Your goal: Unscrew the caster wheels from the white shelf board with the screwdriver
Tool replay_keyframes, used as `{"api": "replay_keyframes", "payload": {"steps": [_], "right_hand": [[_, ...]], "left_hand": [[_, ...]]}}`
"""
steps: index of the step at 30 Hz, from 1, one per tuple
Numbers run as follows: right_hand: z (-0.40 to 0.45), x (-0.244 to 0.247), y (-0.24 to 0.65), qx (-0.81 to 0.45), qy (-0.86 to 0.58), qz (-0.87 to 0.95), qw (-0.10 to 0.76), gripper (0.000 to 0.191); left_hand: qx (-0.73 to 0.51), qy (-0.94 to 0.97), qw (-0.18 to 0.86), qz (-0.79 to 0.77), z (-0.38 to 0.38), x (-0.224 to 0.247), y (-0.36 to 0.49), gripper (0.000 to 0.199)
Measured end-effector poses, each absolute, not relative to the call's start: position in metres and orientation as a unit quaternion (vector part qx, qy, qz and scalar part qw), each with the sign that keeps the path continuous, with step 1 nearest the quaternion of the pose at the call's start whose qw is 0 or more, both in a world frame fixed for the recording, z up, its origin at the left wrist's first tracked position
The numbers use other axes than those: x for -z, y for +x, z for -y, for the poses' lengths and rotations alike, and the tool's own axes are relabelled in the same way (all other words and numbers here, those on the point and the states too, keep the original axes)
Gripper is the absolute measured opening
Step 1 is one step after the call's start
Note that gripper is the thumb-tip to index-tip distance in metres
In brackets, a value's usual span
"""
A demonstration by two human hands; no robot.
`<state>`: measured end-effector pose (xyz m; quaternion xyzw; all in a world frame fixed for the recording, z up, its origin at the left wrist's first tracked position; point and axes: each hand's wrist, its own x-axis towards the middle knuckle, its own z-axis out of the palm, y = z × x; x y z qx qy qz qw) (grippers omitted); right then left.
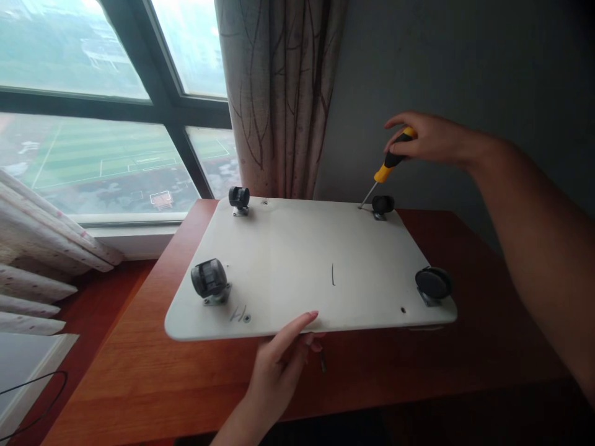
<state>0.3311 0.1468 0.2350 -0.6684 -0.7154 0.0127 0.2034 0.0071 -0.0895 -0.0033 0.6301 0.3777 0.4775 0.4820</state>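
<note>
Left hand (279, 365) pinches board (297, 254) at 6 o'clock, right hand (425, 139) grips screwdriver (394, 157) at 1, apparently mid-screwing; next turn likely needs steady pressure.

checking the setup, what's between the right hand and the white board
The screwdriver, held in the right hand, tip at the board, in the head view.

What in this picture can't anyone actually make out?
Head view throughout:
Screwdriver tip: too small to tell if seated in a screw.
White board: its underside, hidden by the board itself.
Left hand: whether it holds the dark piece below, too dim to tell.
Right arm: upper part cut off by right edge.
</note>
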Motion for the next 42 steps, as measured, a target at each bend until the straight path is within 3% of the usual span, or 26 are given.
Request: {"api": "replay_keyframes", "payload": {"steps": [3, 6, 9, 13, 16, 18, 22, 28, 35, 38, 42], "right_hand": [[-0.146, -0.236, 0.332, 0.045, -0.724, 0.661, 0.192, 0.034], [-0.144, -0.235, 0.33, 0.134, -0.725, 0.657, 0.157, 0.038], [-0.143, -0.235, 0.332, 0.078, -0.685, 0.702, 0.178, 0.023], [-0.143, -0.235, 0.334, -0.043, -0.672, 0.705, 0.223, 0.043], [-0.14, -0.235, 0.329, 0.06, -0.726, 0.66, 0.184, 0.032], [-0.138, -0.235, 0.325, 0.125, -0.741, 0.641, 0.16, 0.037], [-0.139, -0.233, 0.327, 0.093, -0.719, 0.664, 0.183, 0.028], [-0.143, -0.231, 0.342, -0.084, -0.646, 0.706, 0.278, 0.062], [-0.136, -0.235, 0.33, 0.111, -0.729, 0.652, 0.177, 0.04], [-0.136, -0.236, 0.33, 0.074, -0.694, 0.687, 0.201, 0.028], [-0.139, -0.236, 0.333, -0.062, -0.664, 0.704, 0.243, 0.053]], "left_hand": [[-0.484, 0.631, 0.482, -0.367, 0.091, 0.0, 0.008, 0.034], [-0.487, 0.631, 0.488, -0.355, 0.092, -0.001, 0.007, 0.037], [-0.485, 0.629, 0.503, -0.339, 0.093, 0.0, 0.007, 0.038], [-0.473, 0.621, 0.533, -0.325, 0.095, 0.004, 0.007, 0.038], [-0.447, 0.61, 0.565, -0.33, 0.098, 0.009, 0.006, 0.04], [-0.423, 0.608, 0.583, -0.333, 0.099, 0.01, 0.004, 0.041], [-0.379, 0.627, 0.584, -0.349, 0.098, 0.002, -0.001, 0.042], [-0.311, 0.653, 0.585, -0.366, 0.095, -0.017, -0.011, 0.046], [-0.263, 0.666, 0.584, -0.382, 0.095, -0.023, -0.016, 0.053], [-0.254, 0.665, 0.589, -0.383, 0.095, -0.027, -0.016, 0.055], [-0.244, 0.659, 0.602, -0.38, 0.095, -0.029, -0.017, 0.055]]}}
